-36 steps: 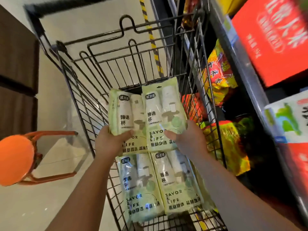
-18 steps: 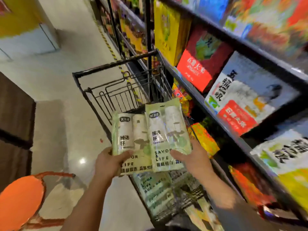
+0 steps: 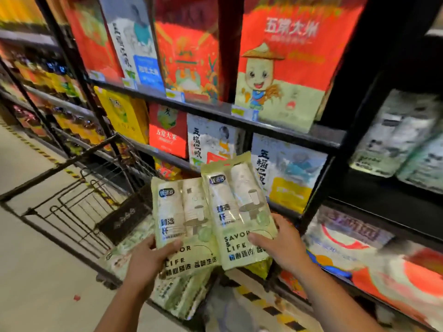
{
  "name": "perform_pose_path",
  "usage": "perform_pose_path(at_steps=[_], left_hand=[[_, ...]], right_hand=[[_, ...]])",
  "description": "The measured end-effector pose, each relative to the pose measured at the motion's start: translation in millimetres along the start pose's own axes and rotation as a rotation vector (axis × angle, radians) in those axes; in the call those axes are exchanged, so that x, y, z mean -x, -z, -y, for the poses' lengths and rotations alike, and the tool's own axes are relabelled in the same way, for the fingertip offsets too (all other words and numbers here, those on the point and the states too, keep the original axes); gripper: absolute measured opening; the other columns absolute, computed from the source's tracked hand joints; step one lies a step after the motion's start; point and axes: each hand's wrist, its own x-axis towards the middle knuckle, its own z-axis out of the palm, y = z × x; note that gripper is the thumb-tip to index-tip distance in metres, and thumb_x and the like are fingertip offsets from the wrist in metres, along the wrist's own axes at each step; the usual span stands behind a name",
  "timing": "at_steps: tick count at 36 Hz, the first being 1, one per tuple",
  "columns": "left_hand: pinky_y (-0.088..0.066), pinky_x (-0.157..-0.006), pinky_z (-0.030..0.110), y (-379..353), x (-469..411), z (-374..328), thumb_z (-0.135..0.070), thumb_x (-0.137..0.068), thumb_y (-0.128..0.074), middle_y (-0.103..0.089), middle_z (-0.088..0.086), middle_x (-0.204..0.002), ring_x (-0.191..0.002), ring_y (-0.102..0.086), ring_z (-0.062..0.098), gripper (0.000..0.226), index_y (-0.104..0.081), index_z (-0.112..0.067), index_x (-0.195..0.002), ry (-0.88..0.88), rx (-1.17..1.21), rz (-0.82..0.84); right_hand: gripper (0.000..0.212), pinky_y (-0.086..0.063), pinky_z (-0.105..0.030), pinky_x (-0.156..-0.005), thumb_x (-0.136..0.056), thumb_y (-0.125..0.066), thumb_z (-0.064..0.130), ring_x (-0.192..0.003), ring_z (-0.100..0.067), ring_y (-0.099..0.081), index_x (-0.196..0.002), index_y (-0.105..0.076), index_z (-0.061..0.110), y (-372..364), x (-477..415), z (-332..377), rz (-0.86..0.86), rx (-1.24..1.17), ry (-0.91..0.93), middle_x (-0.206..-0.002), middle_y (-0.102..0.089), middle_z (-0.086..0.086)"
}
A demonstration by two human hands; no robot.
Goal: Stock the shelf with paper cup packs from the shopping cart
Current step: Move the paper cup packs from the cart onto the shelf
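From the head view, you held two paper cup packs upright — long axes pointing up toward the shelf. Your left hand clamped the left pack; your right hand gripped the right pack, nearer the shelving. The cart sat lower left.

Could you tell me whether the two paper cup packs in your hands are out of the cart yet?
Out. The left hand and right hand hold both paper cup packs raised above the shopping cart.
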Motion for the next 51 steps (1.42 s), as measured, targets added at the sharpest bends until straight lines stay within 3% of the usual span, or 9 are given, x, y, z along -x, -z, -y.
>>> perform_pose_path(at_steps=[8, 11, 14, 21, 28, 37, 43, 47, 51], left_hand=[[-0.06, -0.061, 0.043, -105.7, 3.7, -13.4, -0.016, -0.071, -0.084, -0.076, 0.019, -0.1, -0.082, -0.075, 0.036, 0.044, -0.069, -0.008, -0.111, -0.063, 0.01, 0.257], [-0.062, -0.072, 0.048, -154.4, 10.7, -17.0, -0.025, -0.063, -0.09, -0.076, 0.016, -0.105, -0.092, -0.074, 0.039, 0.057, -0.069, -0.009, -0.114, -0.087, 0.008, 0.33], [-0.062, -0.067, 0.042, -208.0, 22.8, -19.9, -0.012, -0.077, -0.08, -0.076, 0.016, -0.104, -0.09, -0.075, 0.036, 0.038, -0.07, -0.008, -0.113, -0.128, 0.014, 0.398], [-0.054, -0.091, 0.055, -336.8, 61.6, -24.7, -0.053, -0.043, -0.097, -0.074, 0.009, -0.116, -0.106, -0.071, 0.033, 0.079, -0.074, -0.023, -0.113, -0.137, 0.041, 0.573], [-0.052, -0.097, 0.056, -437.5, 86.9, -22.3, -0.036, -0.06, -0.086, -0.073, 0.007, -0.12, -0.111, -0.07, 0.03, 0.073, -0.064, -0.016, -0.126, -0.206, 0.002, 0.638], [-0.058, -0.09, 0.042, -503.8, 88.3, -23.1, -0.018, -0.075, -0.084, -0.072, -0.004, -0.121, -0.112, -0.069, 0.019, 0.063, -0.056, -0.024, -0.131, -0.196, -0.038, 0.577], [-0.06, -0.086, 0.043, -526.0, 67.2, -33.5, -0.005, -0.068, -0.09, -0.073, 0.004, -0.121, -0.108, -0.071, 0.025, 0.075, -0.054, -0.021, -0.132, -0.187, -0.105, 0.576], [-0.06, -0.077, 0.029, -544.6, 51.7, -47.5, 0.009, -0.075, -0.077, -0.075, 0.003, -0.115, -0.106, -0.072, 0.023, 0.06, -0.06, -0.022, -0.124, -0.279, -0.152, 0.636], [-0.056, -0.091, 0.05, -555.8, 14.4, -47.4, -0.019, -0.062, -0.096, -0.072, 0.005, -0.122, -0.113, -0.069, 0.027, 0.075, -0.061, -0.027, -0.128, -0.309, -0.244, 0.645]], right_hand=[[0.058, -0.057, -0.028, -0.076, -0.068, -0.091, 0.036, -0.091, 0.0, -0.068, -0.113, -0.053, 0.036, 103.4, 46.8, -48.3, -0.218, -0.042, -0.065, -0.106, -0.069, 0.015], [0.06, -0.054, -0.018, -0.07, -0.068, -0.091, 0.032, -0.088, 0.005, -0.068, -0.115, -0.055, 0.033, 145.9, 64.9, -71.7, -0.302, -0.06, -0.063, -0.103, -0.071, 0.015], [0.058, -0.051, -0.011, -0.065, -0.067, -0.092, 0.024, -0.087, 0.005, -0.069, -0.113, -0.057, 0.031, 191.9, 80.1, -95.8, -0.368, -0.064, -0.057, -0.099, -0.073, 0.015], [0.078, -0.061, -0.04, -0.08, -0.056, -0.095, 0.035, -0.1, -0.011, -0.071, -0.122, -0.055, 0.029, 313.5, 111.1, -144.5, -0.455, -0.133, -0.089, -0.11, -0.074, 0.007], [0.072, -0.061, -0.04, -0.079, -0.063, -0.095, 0.017, -0.098, -0.01, -0.07, -0.119, -0.053, 0.032, 410.2, 119.2, -185.6, -0.49, -0.105, -0.066, -0.106, -0.073, 0.008], [0.07, -0.056, -0.018, -0.065, -0.066, -0.092, 0.008, -0.091, 0.006, -0.067, -0.117, -0.052, 0.033, 462.2, 104.5, -202.6, -0.495, -0.15, -0.021, -0.105, -0.07, 0.014], [0.072, -0.056, -0.021, -0.068, -0.065, -0.092, 0.007, -0.093, 0.006, -0.066, -0.116, -0.051, 0.038, 466.4, 75.3, -213.4, -0.506, -0.198, -0.008, -0.108, -0.069, 0.013], [0.073, -0.058, -0.025, -0.078, -0.063, -0.092, 0.005, -0.096, 0.006, -0.066, -0.111, -0.05, 0.042, 465.4, 56.5, -218.7, -0.524, -0.182, 0.009, -0.111, -0.067, 0.015], [0.081, -0.052, -0.024, -0.087, -0.061, -0.094, 0.013, -0.106, 0.007, -0.061, -0.116, -0.048, 0.049, 469.1, 34.7, -224.7, -0.561, -0.133, 0.028, -0.121, -0.061, 0.017]])
